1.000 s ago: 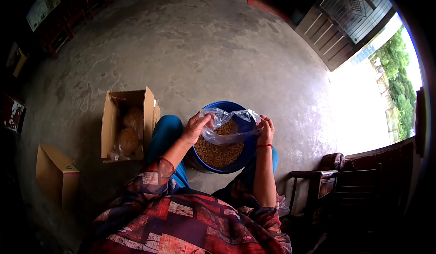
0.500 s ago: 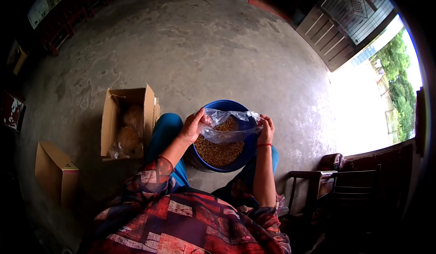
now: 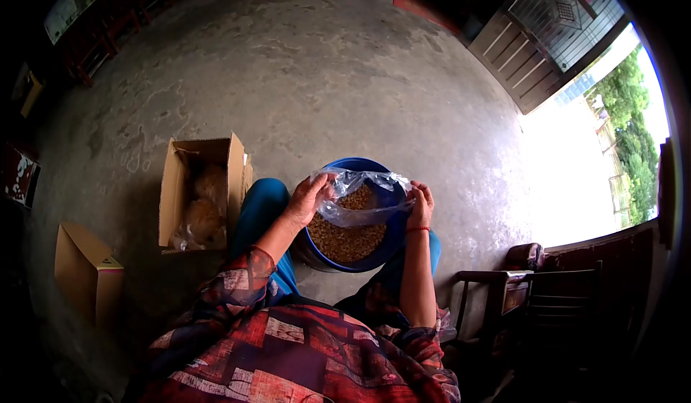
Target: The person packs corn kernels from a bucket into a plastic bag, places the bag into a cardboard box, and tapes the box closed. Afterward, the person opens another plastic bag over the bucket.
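Observation:
A clear plastic bag (image 3: 363,214) is stretched between my two hands above a blue bucket (image 3: 358,164). My left hand (image 3: 309,198) pinches the bag at its left side, and my right hand (image 3: 421,204), with a red band at the wrist, grips its right side. Small brown pieces (image 3: 345,243), like nuts or grain, lie inside the bucket and show through the film. The bucket stands on the floor between my knees. Whether the bag holds anything cannot be made out.
An open cardboard box (image 3: 170,194) with filled clear bags (image 3: 205,219) stands left of my knee. Another cardboard box (image 3: 79,270) sits further left. A dark wooden chair (image 3: 565,295) is at the lower right, and an open door (image 3: 536,64) leads outside at the upper right.
My left hand has shifted very slightly on the bag's edge, its fingers curling a little more. The bag, bucket and right hand look nearly the same.

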Tool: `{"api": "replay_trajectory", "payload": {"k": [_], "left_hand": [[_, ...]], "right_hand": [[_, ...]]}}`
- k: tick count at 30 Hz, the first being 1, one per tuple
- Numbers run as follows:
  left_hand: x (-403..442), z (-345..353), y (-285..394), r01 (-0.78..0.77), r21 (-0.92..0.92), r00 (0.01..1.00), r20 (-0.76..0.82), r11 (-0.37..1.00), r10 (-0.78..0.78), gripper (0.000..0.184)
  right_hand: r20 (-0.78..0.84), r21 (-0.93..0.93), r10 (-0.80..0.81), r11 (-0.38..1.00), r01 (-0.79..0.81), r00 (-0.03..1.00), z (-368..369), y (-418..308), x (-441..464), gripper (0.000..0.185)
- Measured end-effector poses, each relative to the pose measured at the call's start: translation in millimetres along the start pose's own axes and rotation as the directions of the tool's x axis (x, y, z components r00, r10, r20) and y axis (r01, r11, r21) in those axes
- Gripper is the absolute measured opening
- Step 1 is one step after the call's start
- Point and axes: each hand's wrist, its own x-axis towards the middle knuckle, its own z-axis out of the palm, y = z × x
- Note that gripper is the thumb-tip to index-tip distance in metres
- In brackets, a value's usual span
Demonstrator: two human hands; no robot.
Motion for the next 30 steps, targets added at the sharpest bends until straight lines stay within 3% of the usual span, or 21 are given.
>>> {"api": "replay_trajectory", "payload": {"k": [9,11,13,15,19,21,22,23,25,26,27,29,30], "left_hand": [[-3,4,-6,0.033,-0.031,0.997,-0.069,0.999,-0.035,0.019],[-11,5,-10,0.046,0.055,0.996,-0.083,0.997,-0.042,0.018],[-21,10,-14,0.033,0.122,0.994,-0.111,0.992,-0.02,0.014],[-29,12,-22,-0.046,0.222,0.988,-0.131,0.974,0.077,0.012],[-39,19,-31,-0.11,0.318,0.988,-0.071,0.942,0.14,0.015],[-33,9,-48,-0.143,0.649,0.977,-0.027,0.747,0.21,0.02],[-45,26,-30,-0.157,0.804,0.967,0.008,0.574,0.253,0.023],[-53,37,-21,-0.155,0.806,0.969,0.011,0.571,0.247,0.023],[-63,52,-15,-0.239,0.833,0.953,0.104,0.499,0.284,0.025],[-67,58,-19,-0.154,0.561,0.988,0.085,0.814,0.128,0.028],[-69,60,-23,-0.151,0.561,0.988,0.086,0.814,0.124,0.028],[-74,59,-28,-0.343,0.778,0.934,0.224,0.526,0.278,0.03],[-80,60,-27,-0.342,0.822,0.935,0.252,0.455,0.249,0.033]], "right_hand": [[0.154,-0.038,0.056,0.998,-0.051,0.987,-4,-20,-15,0.017],[0.16,-0.083,0.028,0.996,-0.015,0.987,0,-30,-32,0.018],[0.187,-0.095,-0.117,0.986,0.137,0.975,6,-37,-53,0.018],[0.197,-0.065,-0.119,0.989,0.134,0.973,14,-46,-79,0.018],[0.408,-0.152,0.033,0.988,0.032,0.912,32,-54,-132,0.025],[0.451,-0.22,0.095,0.976,0.007,0.887,36,-43,-147,0.031],[0.511,-0.203,0.061,0.978,0.051,0.857,39,-37,-152,0.037],[0.528,-0.264,0.1,0.963,0.051,0.843,39,-34,-160,0.047],[0.569,-0.184,0.046,0.98,0.073,0.821,50,-33,-174,0.057],[0.582,-0.203,0.058,0.976,0.075,0.811,49,-29,-177,0.064],[0.583,-0.136,0.038,0.989,0.051,0.811,55,-30,-185,0.067],[0.526,-0.084,0.042,0.996,0.002,0.85,54,-11,-188,0.07],[0.537,-0.082,0.031,0.997,0.016,0.843,55,-8,-190,0.069]]}}
